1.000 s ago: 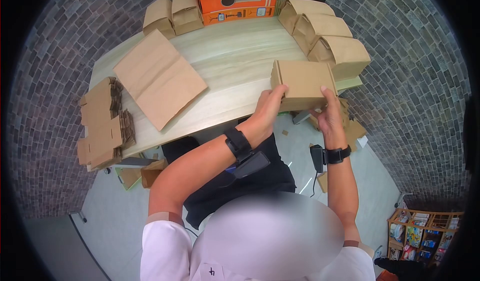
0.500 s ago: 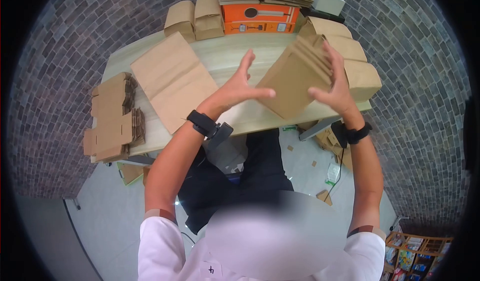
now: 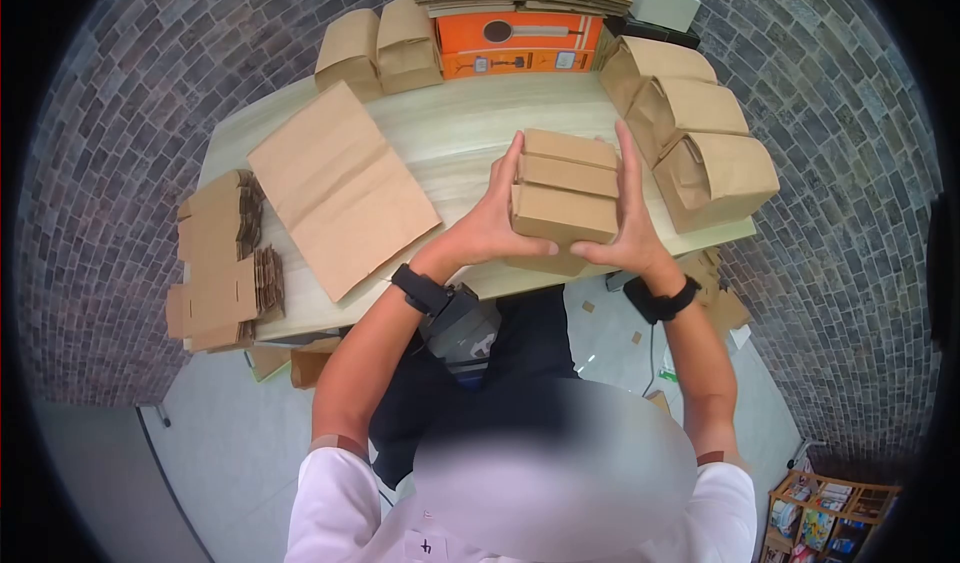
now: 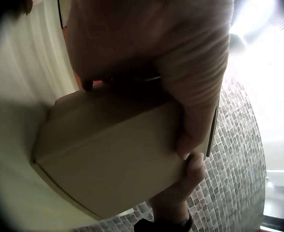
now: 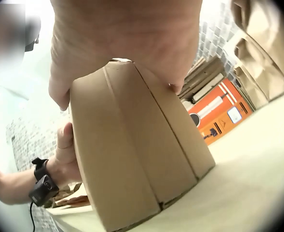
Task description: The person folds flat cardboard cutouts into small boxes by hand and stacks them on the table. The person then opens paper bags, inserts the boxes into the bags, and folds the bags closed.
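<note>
A brown cardboard box (image 3: 566,208) stands on the near right of the tabletop, seams running across its upper side. My left hand (image 3: 487,221) grips its left side, fingers along the side and thumb on the near face. On the opposite side, my right hand (image 3: 636,233) holds it the same way, the thumb tips close to each other. From the left wrist, the box's broad near face (image 4: 117,164) shows under the left thumb. The right wrist view shows the seamed side of the box (image 5: 137,140) below the right palm.
A flattened paper bag (image 3: 345,188) lies left of the box on the table (image 3: 480,113). Folded cardboard blanks (image 3: 215,273) are piled at the left edge. Filled-out paper bags (image 3: 715,178) line the right edge; two more (image 3: 378,53) stand at the back beside an orange box (image 3: 520,43).
The box was lying flatter near the right front edge; it has been turned up and moved left. The left hand, apart from it half a second ago, is back against its side.
</note>
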Tool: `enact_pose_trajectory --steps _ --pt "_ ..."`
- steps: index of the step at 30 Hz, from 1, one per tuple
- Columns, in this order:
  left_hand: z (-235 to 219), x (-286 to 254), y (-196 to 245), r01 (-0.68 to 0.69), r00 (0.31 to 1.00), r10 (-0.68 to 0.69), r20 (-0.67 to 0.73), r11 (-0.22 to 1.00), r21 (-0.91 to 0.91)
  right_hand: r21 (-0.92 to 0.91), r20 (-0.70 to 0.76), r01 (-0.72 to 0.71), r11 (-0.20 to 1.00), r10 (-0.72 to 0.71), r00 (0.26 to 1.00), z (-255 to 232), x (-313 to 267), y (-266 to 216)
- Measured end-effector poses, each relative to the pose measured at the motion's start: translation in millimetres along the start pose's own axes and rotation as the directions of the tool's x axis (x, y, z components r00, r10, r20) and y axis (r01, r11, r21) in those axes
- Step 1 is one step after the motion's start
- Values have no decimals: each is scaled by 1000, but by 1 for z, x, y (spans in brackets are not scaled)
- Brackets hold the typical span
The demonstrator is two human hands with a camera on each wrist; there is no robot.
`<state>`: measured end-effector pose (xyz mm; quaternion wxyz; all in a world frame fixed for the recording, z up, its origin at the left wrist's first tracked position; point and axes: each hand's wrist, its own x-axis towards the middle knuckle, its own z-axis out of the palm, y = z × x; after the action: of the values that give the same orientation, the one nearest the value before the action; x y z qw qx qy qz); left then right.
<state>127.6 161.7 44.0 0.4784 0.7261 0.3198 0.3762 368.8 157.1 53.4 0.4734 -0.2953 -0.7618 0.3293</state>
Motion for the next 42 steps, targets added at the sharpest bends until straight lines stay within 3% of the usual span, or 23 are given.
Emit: enact_pose_trajectory --steps 6,10,12,16,19,22,25,26,27,28,30,31,33,36,40,42 --pt "6 -6 -1 2 1000 -2 -13 1000 -8 90 46 -277 957 273 961 25 -26 28" --pt "7 -4 -3 -13 999 12 -45 1000 -14 -6 109 -243 970 242 964 16 -23 29" --pt "9 -6 -6 -79 993 85 -81 994 69 -119 114 -271 955 284 952 11 -25 25" --pt "10 -22 5 -103 978 129 -166 983 153 8 155 -346 938 341 927 15 -25 -6" --pt "3 -42 33 -80 980 87 -180 996 49 -65 145 -359 931 365 920 11 -34 -9" --pt "-7 -61 51 -75 985 83 -150 995 59 -6 166 -384 923 380 910 7 -41 -11" --pt "-27 -90 54 -105 975 132 -181 983 150 366 149 -427 827 400 904 11 -44 -8" --pt "-37 -101 51 -98 954 201 -221 910 404 367 153 -429 825 401 903 16 -42 -12" --pt "-46 -111 49 -73 931 279 -235 775 627 484 131 -424 766 415 900 22 -39 -16" --pt "-56 -123 45 -80 932 281 -231 777 624 591 105 -405 698 431 896 24 -36 -19" --pt "-74 -145 34 102 930 253 -266 517 850 633 63 -383 673 448 892 26 -38 -6" --pt "-79 -154 28 93 931 257 -261 522 848 677 34 -361 642 462 886 27 -39 0" --pt "-86 -166 21 245 933 164 -320 359 900 702 44 -371 608 483 875 27 -37 7" --pt "-93 -172 15 274 944 116 -310 250 928 751 80 -375 543 490 868 30 -35 7" --pt "-99 -171 7 244 944 182 -276 180 953 764 59 -350 542 482 874 32 -35 1" --pt "-103 -171 5 228 963 103 -250 193 954 768 82 -373 521 498 863 31 -42 3"
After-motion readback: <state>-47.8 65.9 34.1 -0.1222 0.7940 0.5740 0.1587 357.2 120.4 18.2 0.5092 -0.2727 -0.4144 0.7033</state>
